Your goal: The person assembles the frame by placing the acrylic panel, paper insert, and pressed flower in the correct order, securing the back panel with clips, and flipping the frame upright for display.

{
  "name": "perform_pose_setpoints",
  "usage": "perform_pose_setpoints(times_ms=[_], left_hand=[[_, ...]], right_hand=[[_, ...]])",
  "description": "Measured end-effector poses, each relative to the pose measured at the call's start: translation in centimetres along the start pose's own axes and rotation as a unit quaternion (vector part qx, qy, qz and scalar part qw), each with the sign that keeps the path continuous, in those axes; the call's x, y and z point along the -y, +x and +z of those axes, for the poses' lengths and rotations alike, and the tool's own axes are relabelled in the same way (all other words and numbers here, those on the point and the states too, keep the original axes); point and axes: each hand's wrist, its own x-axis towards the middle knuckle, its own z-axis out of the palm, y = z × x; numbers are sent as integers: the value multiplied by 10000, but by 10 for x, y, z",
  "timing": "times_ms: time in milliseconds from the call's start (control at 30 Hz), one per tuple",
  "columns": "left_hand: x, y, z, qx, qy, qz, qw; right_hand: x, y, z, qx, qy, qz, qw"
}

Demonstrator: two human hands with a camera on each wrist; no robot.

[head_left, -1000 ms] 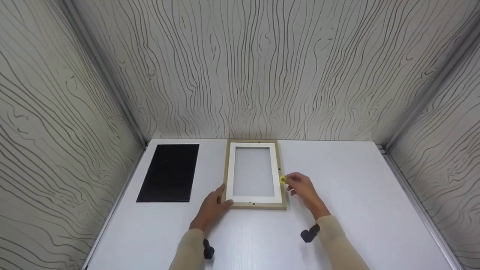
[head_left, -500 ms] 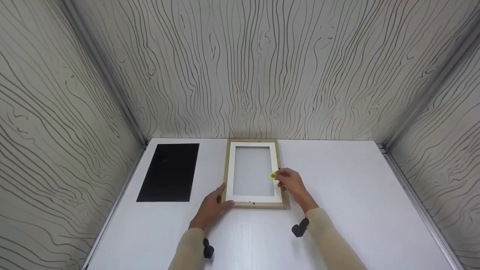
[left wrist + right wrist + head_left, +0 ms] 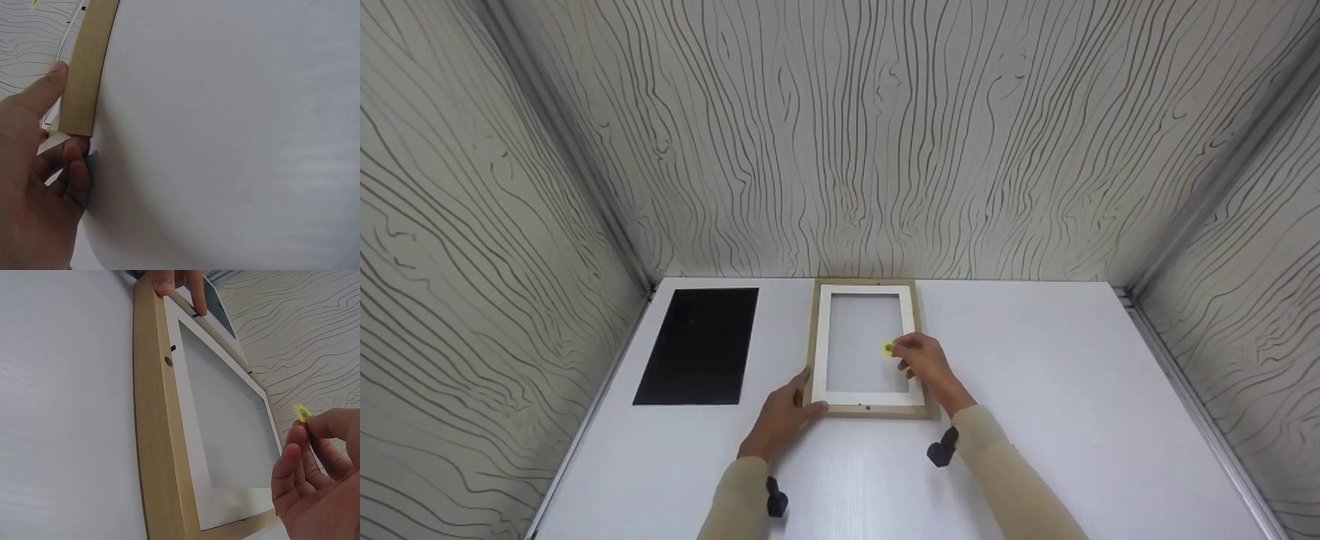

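Note:
A wooden picture frame (image 3: 809, 337) with a white mat border (image 3: 820, 345) lies on the white table. My left hand (image 3: 780, 420) grips its near left corner, the thumb (image 3: 48, 90) over the edge and the other fingers curled at the side. Between thumb and fingertips, my right hand (image 3: 924, 360) pinches a small yellow flower (image 3: 302, 412). In the head view the flower appears over the right part of the frame's pale inner panel (image 3: 866, 337). The right wrist view shows it held up, apart from the panel.
A flat black rectangular panel (image 3: 697, 345) lies left of the frame on the table (image 3: 1035, 360). Small dark tabs (image 3: 173, 348) stick out along the frame's inner edge. A wood-grain patterned wall (image 3: 870, 150) stands behind the table.
My right hand has carried the yellow flower leftward, from the frame's right edge to over the inner panel. The left hand and the frame have stayed in place.

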Motion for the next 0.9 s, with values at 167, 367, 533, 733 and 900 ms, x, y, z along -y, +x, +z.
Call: perform_pose_setpoints(times_ms=[167,367,533,733,900], left_hand=[[0,1,0,-30,-74,-22,10000],[6,4,2,-6,111,1,9999],[7,4,1,-18,103,2,9999],[5,2,1,-39,51,7,10000],[4,2,3,-52,-6,-15,10000]], right_hand=[[3,6,7,28,-90,87,9999],[3,10,13,53,-122,-30,9999],[4,14,18,55,-34,6,10000],[5,16,22,62,-112,70,9999],[6,17,25,38,-85,-16,10000]])
